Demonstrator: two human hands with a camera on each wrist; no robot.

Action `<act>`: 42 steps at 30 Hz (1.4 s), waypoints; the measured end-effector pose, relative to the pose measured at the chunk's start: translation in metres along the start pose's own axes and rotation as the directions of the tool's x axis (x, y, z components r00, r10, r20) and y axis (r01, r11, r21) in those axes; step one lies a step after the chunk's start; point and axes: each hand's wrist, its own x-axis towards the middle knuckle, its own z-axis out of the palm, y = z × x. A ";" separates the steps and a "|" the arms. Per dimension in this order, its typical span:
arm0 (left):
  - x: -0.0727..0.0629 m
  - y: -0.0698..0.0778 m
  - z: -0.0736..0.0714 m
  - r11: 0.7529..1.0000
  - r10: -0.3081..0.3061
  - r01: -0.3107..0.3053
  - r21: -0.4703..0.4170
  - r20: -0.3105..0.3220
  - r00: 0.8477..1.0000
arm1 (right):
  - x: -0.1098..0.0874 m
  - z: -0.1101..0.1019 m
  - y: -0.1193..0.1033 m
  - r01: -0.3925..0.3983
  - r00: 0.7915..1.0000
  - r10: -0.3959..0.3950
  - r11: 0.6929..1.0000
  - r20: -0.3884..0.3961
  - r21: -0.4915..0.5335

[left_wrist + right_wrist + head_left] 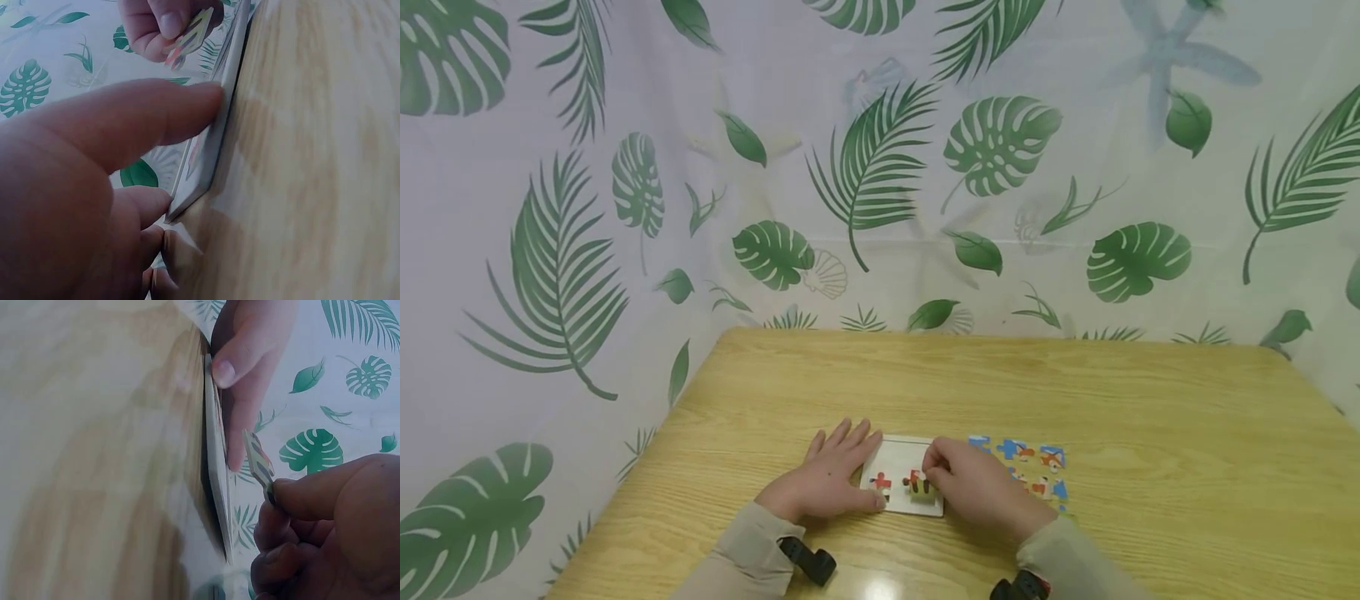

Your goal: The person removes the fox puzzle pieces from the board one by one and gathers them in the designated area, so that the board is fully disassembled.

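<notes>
A flat white puzzle tray (pixel 901 454) lies on the wooden table. My left hand (pixel 827 482) rests at its left side with fingers straight and spread, the thumb on the near left corner. Between the thumb and forefinger of my right hand (pixel 981 487) is a jigsaw piece (pixel 257 459), pinched by its edge. In the left wrist view this piece (pixel 190 39) shows yellow with dark stripes and some red, raised over the tray and tilted. Another jigsaw piece (pixel 882 481), partly red, lies in the tray's left part beside my left thumb.
Several loose blue, white and orange jigsaw pieces (pixel 1052 457) lie right of the tray, some partly hidden behind my right hand. The wooden table (pixel 1150 433) reaches back to a white cloth (pixel 880 308) printed with green leaves, which also hangs along the left side.
</notes>
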 end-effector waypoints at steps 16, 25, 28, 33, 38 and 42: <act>0.002 0.003 -0.001 1.000 0.023 -0.023 -0.015 -0.025 0.999 | -0.044 -0.047 0.034 -0.021 1.000 0.020 0.999 -0.020 -0.032; 0.004 0.001 0.001 1.000 -0.001 0.002 0.017 -0.024 1.000 | -0.062 -0.064 0.051 -0.007 1.000 0.007 1.000 0.019 -0.026; 0.004 0.002 0.000 1.000 -0.001 0.001 0.016 -0.022 1.000 | -0.067 -0.067 0.055 -0.010 0.999 0.011 1.000 0.045 -0.027; 0.003 0.003 0.001 1.000 0.002 -0.001 0.005 -0.021 1.000 | -0.073 -0.066 0.060 -0.023 0.998 0.027 0.998 0.060 -0.061; 0.001 0.002 0.002 1.000 0.002 -0.002 -0.002 -0.013 1.000 | -0.074 -0.061 0.064 -0.014 0.997 0.021 0.995 0.074 -0.100; 0.000 0.001 0.001 1.000 0.002 -0.002 -0.007 -0.010 1.000 | -0.072 -0.058 0.066 0.018 0.997 -0.009 0.992 0.076 -0.125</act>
